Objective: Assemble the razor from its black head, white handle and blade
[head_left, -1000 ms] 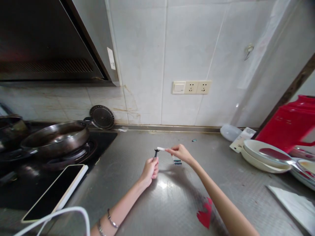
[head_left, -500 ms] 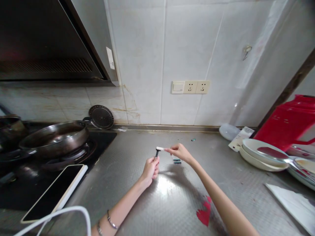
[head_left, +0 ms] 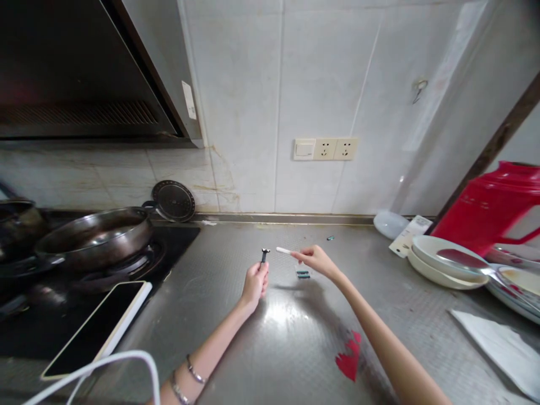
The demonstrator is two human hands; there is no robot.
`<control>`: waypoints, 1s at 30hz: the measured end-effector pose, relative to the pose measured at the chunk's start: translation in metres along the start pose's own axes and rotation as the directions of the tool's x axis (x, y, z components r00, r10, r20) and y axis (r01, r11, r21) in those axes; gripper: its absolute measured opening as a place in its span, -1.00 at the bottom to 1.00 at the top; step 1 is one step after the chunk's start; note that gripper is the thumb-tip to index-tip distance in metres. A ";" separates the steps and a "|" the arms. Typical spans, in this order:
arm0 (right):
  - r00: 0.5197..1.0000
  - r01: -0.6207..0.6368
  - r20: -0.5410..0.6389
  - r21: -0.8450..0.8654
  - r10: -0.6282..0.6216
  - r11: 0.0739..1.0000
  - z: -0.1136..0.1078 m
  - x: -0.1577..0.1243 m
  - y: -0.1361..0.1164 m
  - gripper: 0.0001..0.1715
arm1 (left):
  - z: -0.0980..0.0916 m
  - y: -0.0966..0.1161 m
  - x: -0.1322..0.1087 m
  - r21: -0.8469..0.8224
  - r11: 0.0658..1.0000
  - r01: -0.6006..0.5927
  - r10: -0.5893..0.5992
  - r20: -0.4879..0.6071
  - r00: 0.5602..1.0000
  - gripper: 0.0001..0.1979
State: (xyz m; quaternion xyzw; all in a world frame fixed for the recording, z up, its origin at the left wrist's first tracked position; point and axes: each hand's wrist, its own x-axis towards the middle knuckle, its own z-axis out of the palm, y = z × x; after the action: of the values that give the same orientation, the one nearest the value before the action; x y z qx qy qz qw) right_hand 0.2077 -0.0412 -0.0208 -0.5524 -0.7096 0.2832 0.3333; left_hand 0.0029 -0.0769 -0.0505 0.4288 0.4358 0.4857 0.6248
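Observation:
My left hand (head_left: 255, 280) is closed around a small dark razor handle (head_left: 264, 255), which sticks up from my fist with its forked head bare. My right hand (head_left: 317, 260) pinches a thin white strip-shaped piece (head_left: 283, 250), held level just right of the handle's head with a small gap between them. Both hands hover over the steel counter (head_left: 295, 337). A small dark teal part (head_left: 302, 274) lies on the counter below my right hand.
A stove with a dark pan (head_left: 95, 236) stands at the left, a tablet (head_left: 93, 329) with a white cable in front of it. Stacked white plates (head_left: 447, 261), a red jug (head_left: 493, 208) and a white sheet (head_left: 493, 349) are at the right. Wall sockets (head_left: 324, 149) sit behind.
The white piece sat against the handle's head before; now my right hand has drawn it away to the right, leaving the handle's head bare in my left hand.

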 end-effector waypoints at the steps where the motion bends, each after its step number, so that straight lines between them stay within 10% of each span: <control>1: 1.000 -0.019 0.007 0.079 0.018 0.997 0.001 -0.005 -0.002 -0.44 | -0.001 0.000 0.001 0.000 1.000 -0.023 0.023 -0.007 1.000 -0.56; 7: 0.973 -0.214 0.222 0.767 0.062 0.604 0.025 -0.052 -0.065 -0.55 | -0.001 -0.005 0.002 0.030 0.994 -0.110 0.109 0.019 0.994 -0.61; 17: 0.911 -0.388 0.356 0.911 0.208 0.140 0.076 -0.101 -0.107 -0.54 | 0.007 0.002 -0.007 -0.013 0.989 -0.146 0.146 0.025 0.989 -0.60; 30: 0.922 -0.303 0.287 0.953 0.261 0.022 0.104 -0.112 -0.118 -0.49 | 0.006 -0.004 -0.004 -0.010 0.987 -0.161 0.162 0.013 0.987 -0.61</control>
State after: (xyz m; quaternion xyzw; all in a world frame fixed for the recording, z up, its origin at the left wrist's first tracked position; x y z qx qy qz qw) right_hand 0.0741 -0.1809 -0.0118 -0.3066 -0.2133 0.7530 0.5418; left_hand 0.0092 -0.0821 -0.0524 0.4632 0.3931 0.5337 0.5883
